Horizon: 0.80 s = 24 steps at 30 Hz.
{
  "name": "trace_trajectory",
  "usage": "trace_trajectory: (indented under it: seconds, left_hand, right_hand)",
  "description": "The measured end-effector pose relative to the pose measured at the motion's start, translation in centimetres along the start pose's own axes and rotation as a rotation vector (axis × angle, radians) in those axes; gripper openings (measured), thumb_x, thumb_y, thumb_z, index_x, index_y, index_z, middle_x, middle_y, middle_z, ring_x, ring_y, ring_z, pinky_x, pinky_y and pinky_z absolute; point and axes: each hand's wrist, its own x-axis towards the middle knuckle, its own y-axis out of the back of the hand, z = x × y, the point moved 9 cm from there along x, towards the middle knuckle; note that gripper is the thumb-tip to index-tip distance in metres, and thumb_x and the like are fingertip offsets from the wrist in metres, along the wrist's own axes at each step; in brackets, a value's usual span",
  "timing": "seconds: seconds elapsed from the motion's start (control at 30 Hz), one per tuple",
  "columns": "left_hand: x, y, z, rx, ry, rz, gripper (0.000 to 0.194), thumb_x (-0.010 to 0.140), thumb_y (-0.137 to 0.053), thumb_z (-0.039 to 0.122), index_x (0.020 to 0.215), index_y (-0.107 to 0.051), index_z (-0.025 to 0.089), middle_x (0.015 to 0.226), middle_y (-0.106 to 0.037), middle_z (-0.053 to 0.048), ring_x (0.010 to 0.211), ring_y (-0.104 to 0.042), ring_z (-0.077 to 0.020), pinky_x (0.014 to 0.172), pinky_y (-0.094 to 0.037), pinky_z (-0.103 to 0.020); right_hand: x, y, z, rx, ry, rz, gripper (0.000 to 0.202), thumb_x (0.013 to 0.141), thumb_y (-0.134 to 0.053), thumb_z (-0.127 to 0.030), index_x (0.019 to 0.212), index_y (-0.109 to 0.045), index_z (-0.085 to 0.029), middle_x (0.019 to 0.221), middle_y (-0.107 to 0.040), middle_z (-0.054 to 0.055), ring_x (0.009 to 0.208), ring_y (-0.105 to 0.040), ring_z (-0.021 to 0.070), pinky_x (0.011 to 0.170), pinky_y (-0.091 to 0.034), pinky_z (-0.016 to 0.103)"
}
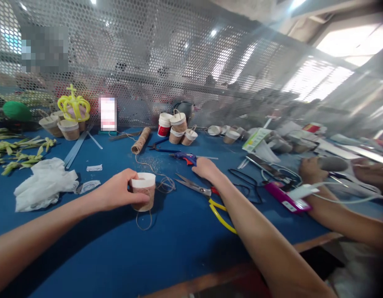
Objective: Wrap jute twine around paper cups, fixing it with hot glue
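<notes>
Single head-worn view, looks from above near edge of blue table (95,256), forward and down toward far edge and perforated screen (191,62) beyond. Close range, wide framing; near edge slants through lower right.

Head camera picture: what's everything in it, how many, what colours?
Held cup: one, white-rimmed tan, front middle
Glue gun: one, blue-red, centre
Scissors: one, yellow-handled, centre
Pliers: one, blue, centre back
Twine roll: one, tan, centre back
Small cups: several, white-tan, back
Container: one, red-white, back
Bright screen: one, whitish, back left
Crown: one, yellow, back left
Ball: one, green, far left
Stalks: several, greenish, left
Strips: some, clear, left
Crumpled sheet: one, white, left
Power strip: one, purple, right
Blurred clutter: uncountable, mixed, right
Mesh: one, grey, back
Table: one, blue, underneath
Another person's hands: two, bare, far right
Left hand: one, bare, around held cup
Right hand: one, bare, at glue gun
</notes>
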Motion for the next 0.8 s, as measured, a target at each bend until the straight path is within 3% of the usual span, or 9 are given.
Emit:
trace_trajectory:
  seconds: [0.1,0.2,0.37,0.43,0.53,0.63,0.8]
  left_hand:
    - [-0.3,0.4,0.6,0.122,-0.107,0.007,0.037,0.071,-0.052,0.046,0.085,-0.058,0.013,0.108,-0.051,-0.012,0.096,-0.052,-0.024,0.083,-0.042,-0.037]
    - [-0.6,1.1,1.1,0.181,-0.207,0.043,0.036,0.075,-0.051,0.04,0.099,-0.057,0.014,0.123,-0.042,-0.013,0.113,-0.042,-0.0259,0.095,-0.033,-0.04]
    - [-1.0,1.3,1.1,0.168,-0.242,0.036,0.028,0.074,-0.056,0.031,0.098,-0.059,0.017,0.114,-0.048,-0.009,0.103,-0.05,-0.0218,0.09,-0.04,-0.037]
    - [-1.1,1.5,1.0,0.164,-0.221,0.073,0.023,0.072,-0.059,0.03,0.09,-0.061,0.016,0.109,-0.052,-0.009,0.098,-0.053,-0.0214,0.087,-0.042,-0.037]
    - [-1.4,1.9,1.4,0.204,-0.255,0.171,0.014,0.071,-0.061,0.027,0.075,-0.062,0.015,0.102,-0.056,-0.009,0.099,-0.053,-0.0222,0.087,-0.043,-0.036]
    - [-1.7,2.4,2.0,0.275,-0.327,0.267,0.013,0.069,-0.064,0.026,0.068,-0.061,0.014,0.092,-0.06,-0.009,0.099,-0.051,-0.0236,0.086,-0.043,-0.037]
    - [-1.7,2.5,2.2,0.294,-0.365,0.318,0.018,0.072,-0.062,0.032,0.072,-0.061,0.013,0.085,-0.063,-0.008,0.097,-0.052,-0.0236,0.086,-0.044,-0.038]
  right_hand:
    - [0.2,-0.8,0.4,0.154,-0.074,-0.046,0.029,0.084,-0.05,-0.029,0.11,-0.051,-0.016,0.112,-0.053,0.008,0.093,-0.055,0.0188,0.077,-0.046,0.038]
    - [-0.6,0.0,0.0,0.373,-0.08,-0.056,0.028,0.084,-0.05,-0.029,0.108,-0.052,-0.015,0.109,-0.054,0.007,0.09,-0.056,0.0181,0.075,-0.047,0.037]
    - [-3.8,3.4,-2.1,0.823,0.029,0.035,0.021,0.08,-0.047,-0.014,0.101,-0.049,-0.015,0.09,-0.06,0.007,0.075,-0.059,0.013,0.071,-0.048,0.028]
    - [-5.2,3.8,-3.5,0.972,0.098,-0.019,0.01,0.079,-0.047,-0.019,0.088,-0.051,-0.016,0.077,-0.061,0.004,0.066,-0.059,0.0116,0.064,-0.049,0.025]
    - [-7.0,3.4,-5.6,1.099,0.177,-0.136,0.015,0.076,-0.051,-0.031,0.071,-0.051,-0.017,0.057,-0.057,0.0,0.049,-0.054,0.0095,0.05,-0.046,0.023]
    - [-8.6,2.5,-7.2,1.204,0.257,-0.215,0.019,0.072,-0.058,-0.034,0.073,-0.057,-0.015,0.057,-0.059,0.001,0.044,-0.052,0.008,0.042,-0.042,0.02]
    - [-10.5,1.9,-8.3,1.152,0.367,-0.168,0.02,0.074,-0.058,-0.034,0.081,-0.062,-0.015,0.054,-0.059,0.0,0.046,-0.053,0.0099,0.04,-0.042,0.02]
